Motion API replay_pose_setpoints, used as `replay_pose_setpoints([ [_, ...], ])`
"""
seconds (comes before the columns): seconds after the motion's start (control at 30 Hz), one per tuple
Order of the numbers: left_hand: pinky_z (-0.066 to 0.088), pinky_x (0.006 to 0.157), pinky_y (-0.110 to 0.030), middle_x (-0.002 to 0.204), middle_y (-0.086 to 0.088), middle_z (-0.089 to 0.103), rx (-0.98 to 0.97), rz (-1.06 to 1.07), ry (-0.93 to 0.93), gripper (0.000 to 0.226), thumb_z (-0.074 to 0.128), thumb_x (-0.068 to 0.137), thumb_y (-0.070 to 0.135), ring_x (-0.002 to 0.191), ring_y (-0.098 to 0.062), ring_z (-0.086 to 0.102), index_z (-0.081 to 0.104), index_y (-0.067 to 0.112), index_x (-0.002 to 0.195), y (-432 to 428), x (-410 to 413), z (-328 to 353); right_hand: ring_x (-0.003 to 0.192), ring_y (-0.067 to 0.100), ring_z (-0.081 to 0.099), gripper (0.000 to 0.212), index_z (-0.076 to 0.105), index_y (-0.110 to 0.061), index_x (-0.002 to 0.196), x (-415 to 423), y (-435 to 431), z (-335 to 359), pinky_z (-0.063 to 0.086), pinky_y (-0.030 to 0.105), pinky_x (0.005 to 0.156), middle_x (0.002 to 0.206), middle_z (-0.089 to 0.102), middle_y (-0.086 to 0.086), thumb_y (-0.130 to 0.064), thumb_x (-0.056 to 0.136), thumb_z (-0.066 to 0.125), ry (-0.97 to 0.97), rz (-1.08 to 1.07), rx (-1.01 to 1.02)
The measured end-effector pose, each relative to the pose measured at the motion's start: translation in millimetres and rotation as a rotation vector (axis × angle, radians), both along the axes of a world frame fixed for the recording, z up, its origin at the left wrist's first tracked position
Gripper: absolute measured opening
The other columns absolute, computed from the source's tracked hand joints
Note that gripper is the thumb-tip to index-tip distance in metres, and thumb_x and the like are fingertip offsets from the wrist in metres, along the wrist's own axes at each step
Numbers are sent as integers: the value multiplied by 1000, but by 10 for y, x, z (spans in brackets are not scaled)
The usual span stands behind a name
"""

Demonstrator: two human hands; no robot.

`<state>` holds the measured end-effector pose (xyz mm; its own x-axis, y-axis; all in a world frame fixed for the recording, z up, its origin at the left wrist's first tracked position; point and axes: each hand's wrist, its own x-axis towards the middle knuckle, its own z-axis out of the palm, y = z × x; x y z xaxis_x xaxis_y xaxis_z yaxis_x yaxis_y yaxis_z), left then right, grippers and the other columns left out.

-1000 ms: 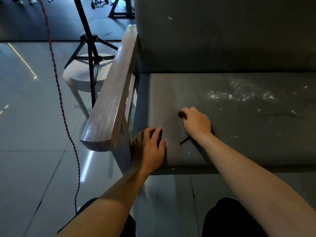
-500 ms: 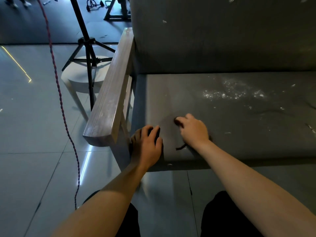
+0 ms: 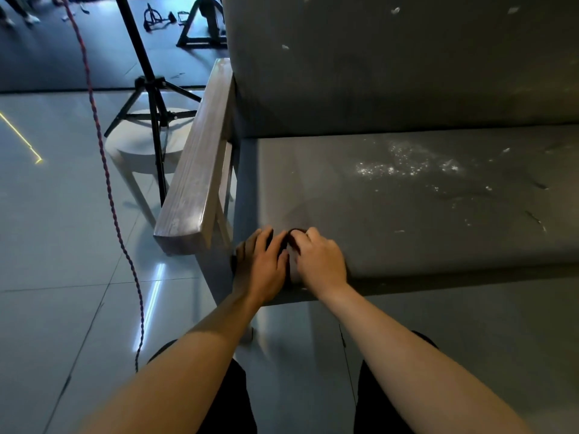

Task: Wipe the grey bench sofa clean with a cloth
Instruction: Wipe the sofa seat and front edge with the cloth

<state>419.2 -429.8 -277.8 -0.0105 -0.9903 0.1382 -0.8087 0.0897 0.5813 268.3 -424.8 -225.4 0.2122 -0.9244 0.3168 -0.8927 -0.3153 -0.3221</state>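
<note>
Lower centre: left hand (image 3: 261, 266) flat, fingers relaxed, on the seat corner of one grey upholstered bench sofa (image 3: 407, 220). Just beside, right hand (image 3: 321, 261) curled round one small dark cloth (image 3: 294, 234) on the seat.

Left of the left grip (image 3: 261, 264) spreads a glossy grey tiled floor (image 3: 56, 245); a pale streak of reflected light (image 3: 155, 286) lies on it near that grip; farther left a thin yellow line (image 3: 22, 139) crosses the tiles; a red twisted cable (image 3: 106, 170) trails over them; beyond the grip a black tripod (image 3: 150, 98) stands just beside a pale round stool (image 3: 141, 148); behind these lies dark flooring (image 3: 47, 64) with a black frame stand (image 3: 203, 29).
</note>
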Motion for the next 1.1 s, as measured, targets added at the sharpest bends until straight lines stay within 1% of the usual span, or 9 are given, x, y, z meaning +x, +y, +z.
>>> replay_pose_setpoints([
  [0.1, 12, 123, -45, 165, 5, 19, 2, -25, -149, 63, 14, 97, 59, 154, -18, 9, 32, 35, 153, 149, 40, 98, 77, 19, 56, 30, 56, -22, 131, -484, -124, -15, 49, 32, 71, 113, 58, 7, -22, 100, 53, 60, -159, -5],
  [0.27, 11, 120, -38, 165, 6, 22, -53, -38, -209, 54, 22, 104, 52, 154, -17, 10, 34, 32, 153, 301, 78, 168, 81, 18, 52, 31, 52, -20, 132, -738, -100, 36, 53, 35, 76, 116, 55, 8, -23, 102, 53, -10, -412, 23],
  [0.33, 12, 120, -39, 165, 6, 20, -53, -26, -226, 49, 24, 106, 50, 153, -17, 10, 32, 33, 152, 298, 45, 125, 83, 20, 57, 29, 54, -20, 130, -405, 1, 42, 54, 36, 77, 114, 57, 8, -20, 101, 53, -26, -364, 12],
  [0.43, 21, 122, -52, 162, 7, 22, -24, -16, -128, 51, 16, 104, 56, 152, -20, 17, 30, 37, 148, 264, -1, 79, 87, 22, 63, 25, 60, -19, 125, 129, 205, -4, 55, 33, 78, 111, 61, 7, -22, 101, 55, -65, -156, 2],
  [0.53, 26, 120, -49, 161, 7, 25, -33, 16, -149, 46, 21, 104, 51, 149, -19, 21, 30, 38, 148, 281, -28, 107, 86, 21, 63, 26, 62, -20, 126, 104, 239, -18, 54, 31, 77, 111, 62, 6, -25, 101, 56, -59, -26, -15],
  [0.73, 22, 116, -39, 162, 7, 23, -35, -11, -232, 45, 32, 106, 47, 146, -18, 20, 35, 35, 149, 377, -14, 253, 84, 25, 61, 32, 54, -26, 134, -793, 81, -7, 53, 35, 71, 118, 54, 7, -26, 102, 51, -30, -329, 82],
  [0.83, 18, 116, -42, 164, 6, 16, 6, -53, -248, 52, 35, 104, 53, 149, -18, 12, 29, 36, 153, 424, -73, 230, 82, 23, 62, 28, 57, -23, 129, -657, 193, -2, 56, 37, 73, 117, 56, 5, -28, 102, 52, -88, -401, 87],
  [0.97, 20, 116, -46, 165, 4, 18, -11, -47, -284, 56, 28, 101, 57, 148, -20, 16, 30, 36, 152, 422, -98, 209, 85, 20, 65, 25, 62, -21, 124, -143, 471, -32, 54, 30, 71, 116, 60, 3, -28, 102, 53, -161, -226, 105],
  [1.1, 20, 116, -46, 165, 4, 17, 3, -39, -262, 52, 34, 103, 54, 148, -20, 14, 31, 36, 152, 416, -109, 199, 80, 24, 66, 28, 63, -22, 126, -301, 564, -56, 57, 35, 71, 113, 64, 3, -28, 100, 56, -74, -55, 72],
])
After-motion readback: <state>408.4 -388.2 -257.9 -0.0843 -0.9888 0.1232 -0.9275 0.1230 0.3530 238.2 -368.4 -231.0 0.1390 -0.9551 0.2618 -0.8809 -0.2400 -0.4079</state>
